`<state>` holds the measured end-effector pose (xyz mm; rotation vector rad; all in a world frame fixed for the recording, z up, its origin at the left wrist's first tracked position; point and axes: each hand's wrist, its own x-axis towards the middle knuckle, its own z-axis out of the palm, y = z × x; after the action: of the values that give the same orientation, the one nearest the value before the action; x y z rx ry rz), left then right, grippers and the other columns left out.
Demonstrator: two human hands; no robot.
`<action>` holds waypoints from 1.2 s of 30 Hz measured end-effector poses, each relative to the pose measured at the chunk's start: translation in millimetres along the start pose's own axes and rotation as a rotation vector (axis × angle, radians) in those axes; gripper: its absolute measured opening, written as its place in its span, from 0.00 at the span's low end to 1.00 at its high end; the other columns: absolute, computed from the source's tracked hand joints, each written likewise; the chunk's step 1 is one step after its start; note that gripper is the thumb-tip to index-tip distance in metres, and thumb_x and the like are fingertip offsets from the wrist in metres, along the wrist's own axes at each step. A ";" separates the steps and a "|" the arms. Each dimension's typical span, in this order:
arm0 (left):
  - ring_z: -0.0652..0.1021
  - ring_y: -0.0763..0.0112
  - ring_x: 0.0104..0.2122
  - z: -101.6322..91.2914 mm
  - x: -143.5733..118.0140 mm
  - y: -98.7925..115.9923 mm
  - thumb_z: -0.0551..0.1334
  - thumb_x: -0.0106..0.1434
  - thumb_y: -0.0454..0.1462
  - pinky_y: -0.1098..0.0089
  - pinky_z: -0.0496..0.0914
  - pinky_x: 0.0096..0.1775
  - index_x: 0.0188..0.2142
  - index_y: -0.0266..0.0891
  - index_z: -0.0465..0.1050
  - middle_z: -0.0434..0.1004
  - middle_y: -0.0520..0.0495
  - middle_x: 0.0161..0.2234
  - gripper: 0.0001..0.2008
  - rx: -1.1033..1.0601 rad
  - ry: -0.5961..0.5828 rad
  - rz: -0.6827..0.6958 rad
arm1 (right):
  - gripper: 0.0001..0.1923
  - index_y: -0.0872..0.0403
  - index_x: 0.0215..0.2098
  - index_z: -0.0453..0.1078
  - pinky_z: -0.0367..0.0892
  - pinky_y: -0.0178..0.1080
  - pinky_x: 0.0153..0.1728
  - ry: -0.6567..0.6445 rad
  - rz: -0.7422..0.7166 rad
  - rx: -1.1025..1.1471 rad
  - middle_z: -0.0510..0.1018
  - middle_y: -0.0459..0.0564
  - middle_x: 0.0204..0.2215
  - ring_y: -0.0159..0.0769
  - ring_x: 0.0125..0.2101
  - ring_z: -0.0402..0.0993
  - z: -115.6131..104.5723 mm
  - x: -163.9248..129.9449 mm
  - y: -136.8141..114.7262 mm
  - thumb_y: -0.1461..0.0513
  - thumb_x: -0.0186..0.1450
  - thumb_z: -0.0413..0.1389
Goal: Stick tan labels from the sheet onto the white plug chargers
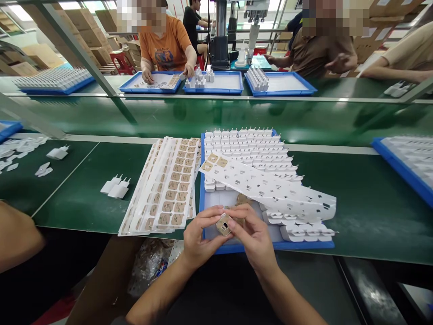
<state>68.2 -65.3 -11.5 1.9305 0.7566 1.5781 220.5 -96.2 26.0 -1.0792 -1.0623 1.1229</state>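
My left hand [200,234] and my right hand [252,237] meet over the near edge of a blue tray [270,246]. Together they hold one small white charger plug [223,224] with a tan label on its face. My right thumb and fingers press on the label side. The tray holds several rows of white charger plugs [250,146]. A mostly used label sheet [270,187] lies across the plugs, with two tan labels left at its far-left end. A stack of full label sheets [169,187] lies left of the tray.
Two loose plugs [116,186] lie on the green bench to the left, more plugs [20,151] farther left. Another blue tray [402,164] sits at the right. A green conveyor belt [237,117] runs beyond. Other people work at blue trays [216,83] opposite. A person's arm [16,237] is at my left.
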 end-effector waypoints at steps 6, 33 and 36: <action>0.82 0.58 0.51 4.2 -2.6 -1.4 0.73 0.59 0.33 0.57 0.80 0.50 0.49 0.42 0.69 0.80 0.42 0.47 0.21 0.038 0.057 0.014 | 0.10 0.43 0.45 0.81 0.73 0.39 0.40 -0.053 -0.005 0.029 0.72 0.50 0.40 0.38 0.41 0.73 2.0 -1.1 7.9 0.58 0.68 0.59; 0.85 0.61 0.46 6.2 6.9 8.6 0.69 0.63 0.35 0.59 0.83 0.47 0.45 0.43 0.69 0.82 0.49 0.39 0.13 0.344 0.080 0.285 | 0.03 0.49 0.31 0.77 0.65 0.36 0.37 0.069 0.062 0.242 0.71 0.45 0.34 0.35 0.35 0.69 15.8 -0.1 -1.2 0.64 0.60 0.61; 0.85 0.61 0.46 6.2 6.5 8.8 0.70 0.63 0.36 0.60 0.83 0.48 0.45 0.42 0.69 0.82 0.48 0.39 0.14 0.336 0.092 0.284 | 0.04 0.49 0.30 0.77 0.64 0.35 0.35 0.070 0.083 0.262 0.71 0.46 0.33 0.35 0.34 0.68 14.8 -0.1 -2.2 0.65 0.60 0.60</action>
<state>76.2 -67.2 -1.9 2.3023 0.8619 1.8111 206.3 -95.1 30.4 -0.9523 -0.7959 1.2433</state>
